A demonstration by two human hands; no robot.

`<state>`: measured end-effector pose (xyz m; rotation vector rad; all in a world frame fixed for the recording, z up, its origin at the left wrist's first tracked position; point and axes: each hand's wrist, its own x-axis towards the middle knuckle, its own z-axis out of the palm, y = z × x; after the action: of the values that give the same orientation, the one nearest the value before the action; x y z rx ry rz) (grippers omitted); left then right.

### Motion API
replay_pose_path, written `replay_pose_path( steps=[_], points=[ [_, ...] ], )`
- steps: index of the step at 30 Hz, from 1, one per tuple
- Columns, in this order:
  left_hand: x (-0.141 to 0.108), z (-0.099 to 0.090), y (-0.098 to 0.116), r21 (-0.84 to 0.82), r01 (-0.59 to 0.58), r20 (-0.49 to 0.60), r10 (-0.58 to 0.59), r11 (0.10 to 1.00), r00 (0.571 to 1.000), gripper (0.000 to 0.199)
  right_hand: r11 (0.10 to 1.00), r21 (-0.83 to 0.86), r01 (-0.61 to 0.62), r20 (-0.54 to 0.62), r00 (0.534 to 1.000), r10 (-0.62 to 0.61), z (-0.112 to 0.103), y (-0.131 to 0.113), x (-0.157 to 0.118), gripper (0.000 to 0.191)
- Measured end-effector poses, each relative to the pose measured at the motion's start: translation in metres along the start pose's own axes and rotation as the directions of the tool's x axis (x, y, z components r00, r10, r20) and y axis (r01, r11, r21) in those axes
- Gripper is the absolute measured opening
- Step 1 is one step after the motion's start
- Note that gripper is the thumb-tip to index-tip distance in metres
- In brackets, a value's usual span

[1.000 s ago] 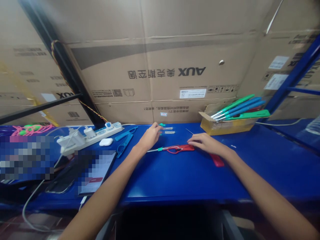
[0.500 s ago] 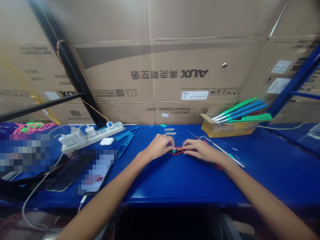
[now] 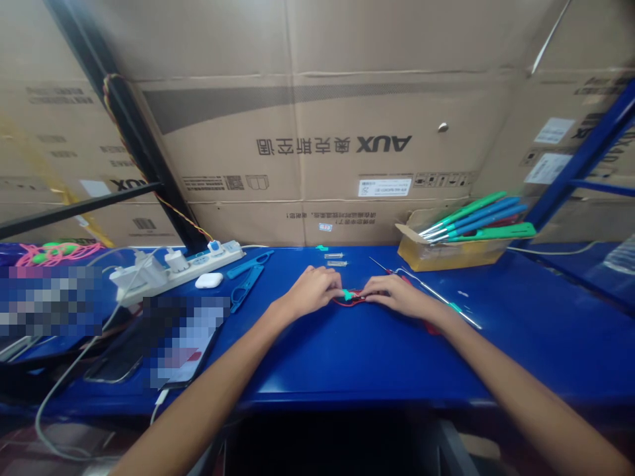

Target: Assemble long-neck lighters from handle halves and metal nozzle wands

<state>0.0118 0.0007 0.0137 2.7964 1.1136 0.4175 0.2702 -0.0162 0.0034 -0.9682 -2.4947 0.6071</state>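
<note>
Near the middle of the blue table, my left hand point(image 3: 313, 291) pinches a small bright green piece point(image 3: 348, 295) between thumb and fingers. Facing it, my right hand point(image 3: 394, 294) has its fingertips closed on a small dark-and-red part point(image 3: 359, 297) with a thin red wire curving below. The green piece touches or overlaps this part; its exact kind is too small to make out. Just beyond my hands lie two small clear strips point(image 3: 337, 264). A slim metal rod with a green band point(image 3: 454, 307) lies beside my right forearm, which partly hides a red handle.
A cardboard box of green and blue handled tools point(image 3: 451, 254) stands at the back right. On the left are a power strip point(image 3: 198, 264) with plugs, a white earbud case point(image 3: 209, 281), blue clip-like tools point(image 3: 248, 284) and two phones point(image 3: 191, 350). Cardboard lines the back.
The green piece shows more fully now, shifted slightly right over the red part. My right fingers have drawn closer together. The whole view has shifted slightly.
</note>
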Motion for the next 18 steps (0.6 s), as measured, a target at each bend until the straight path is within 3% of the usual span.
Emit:
replay_pose_path(
  steps=[12,18],
  points=[
    [-0.001,-0.001,0.008,0.179,0.025,0.038,-0.032,0.984,0.999,0.015,1.0,0.014,-0.014,-0.021,1.0,0.015,0.002,0.004,0.001,0.032],
    [0.0,-0.003,0.015,0.324,-0.019,0.053,0.002,0.946,0.999,0.012,1.0,-0.005,0.03,-0.037,0.999,-0.03,0.004,0.003,0.0,0.032]
  ],
)
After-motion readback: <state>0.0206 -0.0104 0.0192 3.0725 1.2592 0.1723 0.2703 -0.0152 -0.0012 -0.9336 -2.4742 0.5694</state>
